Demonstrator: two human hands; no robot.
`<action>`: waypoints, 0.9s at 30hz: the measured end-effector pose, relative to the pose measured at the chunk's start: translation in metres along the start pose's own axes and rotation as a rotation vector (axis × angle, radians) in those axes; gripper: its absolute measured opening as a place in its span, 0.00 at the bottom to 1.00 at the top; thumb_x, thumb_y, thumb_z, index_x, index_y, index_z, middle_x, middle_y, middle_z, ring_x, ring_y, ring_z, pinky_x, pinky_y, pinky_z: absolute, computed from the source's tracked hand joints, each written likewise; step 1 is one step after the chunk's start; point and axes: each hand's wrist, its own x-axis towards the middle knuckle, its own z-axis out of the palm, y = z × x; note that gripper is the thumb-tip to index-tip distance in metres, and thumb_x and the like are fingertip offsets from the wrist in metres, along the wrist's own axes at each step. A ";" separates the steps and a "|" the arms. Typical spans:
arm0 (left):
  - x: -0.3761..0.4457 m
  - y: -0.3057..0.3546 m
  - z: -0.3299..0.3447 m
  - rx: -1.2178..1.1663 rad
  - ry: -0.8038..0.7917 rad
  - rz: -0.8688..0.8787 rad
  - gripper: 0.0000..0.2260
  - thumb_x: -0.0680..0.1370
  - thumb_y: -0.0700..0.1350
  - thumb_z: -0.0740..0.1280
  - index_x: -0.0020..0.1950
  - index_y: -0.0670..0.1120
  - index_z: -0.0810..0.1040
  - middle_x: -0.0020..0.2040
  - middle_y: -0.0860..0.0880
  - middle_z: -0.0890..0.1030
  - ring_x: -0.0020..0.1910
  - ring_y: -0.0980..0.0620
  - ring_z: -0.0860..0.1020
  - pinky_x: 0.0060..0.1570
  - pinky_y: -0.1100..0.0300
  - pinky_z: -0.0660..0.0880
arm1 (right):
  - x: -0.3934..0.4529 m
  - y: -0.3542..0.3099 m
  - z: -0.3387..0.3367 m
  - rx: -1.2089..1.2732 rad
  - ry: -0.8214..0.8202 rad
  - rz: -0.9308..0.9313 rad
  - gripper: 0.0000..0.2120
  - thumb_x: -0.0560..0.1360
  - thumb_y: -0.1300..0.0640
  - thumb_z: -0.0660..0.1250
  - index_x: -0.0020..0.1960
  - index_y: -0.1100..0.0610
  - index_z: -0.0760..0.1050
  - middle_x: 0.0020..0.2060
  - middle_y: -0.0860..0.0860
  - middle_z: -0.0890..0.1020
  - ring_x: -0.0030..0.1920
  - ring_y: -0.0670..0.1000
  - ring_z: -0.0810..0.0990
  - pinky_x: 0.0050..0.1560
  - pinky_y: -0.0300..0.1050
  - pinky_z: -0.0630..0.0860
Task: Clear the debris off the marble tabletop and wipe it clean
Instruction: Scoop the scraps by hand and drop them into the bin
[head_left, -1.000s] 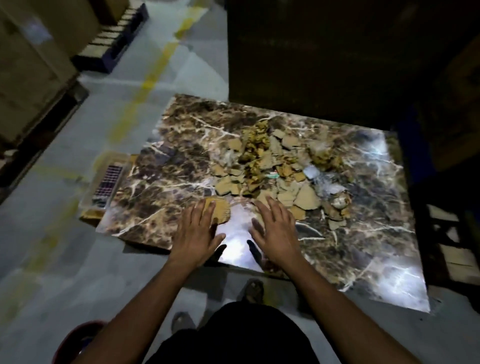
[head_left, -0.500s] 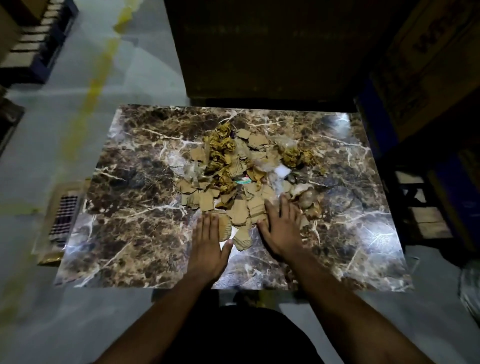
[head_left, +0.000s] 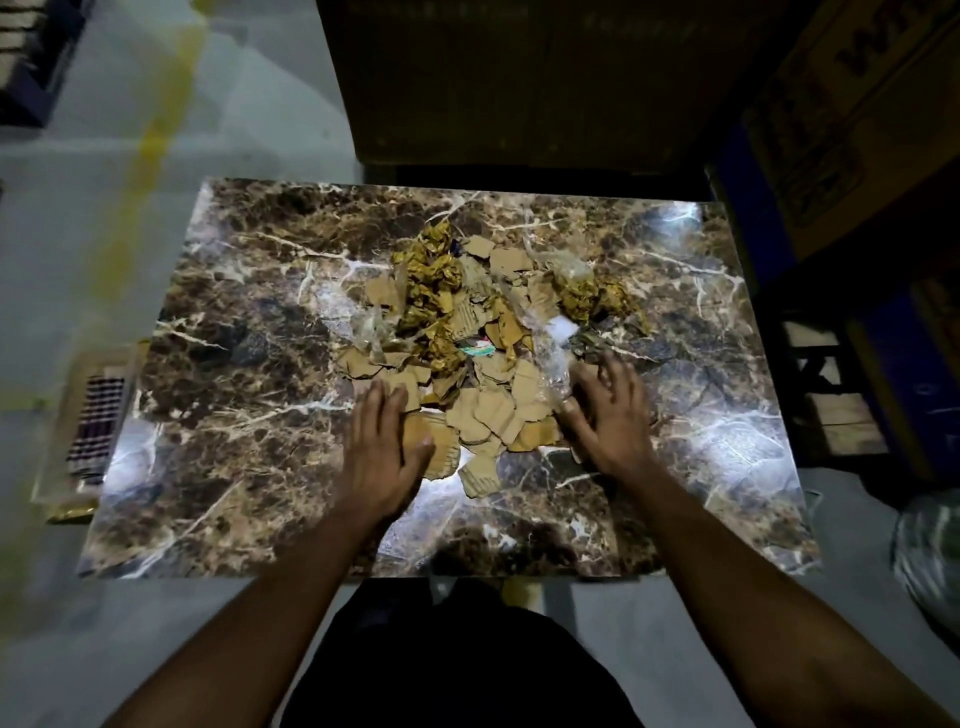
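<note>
A dark brown marble tabletop (head_left: 234, 415) with white veins fills the middle of the view. A heap of debris (head_left: 467, 343) lies at its centre: torn cardboard pieces (head_left: 493, 415), crumpled gold foil (head_left: 431, 280) and clear plastic scraps (head_left: 556, 364). My left hand (head_left: 382, 447) lies flat, fingers together, against the pile's near left edge, touching cardboard. My right hand (head_left: 608, 415) rests with fingers spread on the pile's near right edge, over plastic and cardboard. Neither hand grips anything.
A flat box with a striped panel (head_left: 93, 421) sits on the floor at the table's left side. Large cardboard boxes (head_left: 519, 78) stand behind the table, and more (head_left: 857, 104) at the right. A greenish bag (head_left: 930, 556) lies at the right floor edge.
My head has shifted so the table sits centred. Both hands have slid forward and apart, the right one moving rightward around the pile, bunching the debris closer together.
</note>
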 end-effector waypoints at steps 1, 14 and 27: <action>-0.002 0.009 0.006 -0.026 0.006 -0.004 0.35 0.80 0.67 0.50 0.83 0.53 0.48 0.83 0.49 0.42 0.82 0.47 0.44 0.78 0.42 0.46 | -0.002 -0.010 0.005 -0.027 -0.029 -0.032 0.30 0.78 0.28 0.46 0.79 0.35 0.56 0.83 0.52 0.50 0.81 0.61 0.48 0.76 0.69 0.43; -0.036 0.055 0.048 -0.070 0.120 -0.154 0.37 0.80 0.64 0.56 0.82 0.47 0.48 0.82 0.41 0.41 0.81 0.41 0.44 0.78 0.39 0.47 | -0.004 -0.070 0.022 -0.161 0.060 -0.126 0.32 0.77 0.25 0.50 0.79 0.32 0.54 0.82 0.54 0.53 0.81 0.64 0.51 0.77 0.72 0.45; -0.024 0.072 0.068 0.008 0.244 -0.172 0.29 0.84 0.59 0.55 0.80 0.43 0.60 0.82 0.38 0.54 0.80 0.38 0.54 0.76 0.38 0.57 | -0.024 -0.088 0.031 -0.111 -0.014 -0.264 0.25 0.77 0.35 0.57 0.73 0.37 0.66 0.77 0.55 0.63 0.76 0.60 0.59 0.71 0.68 0.62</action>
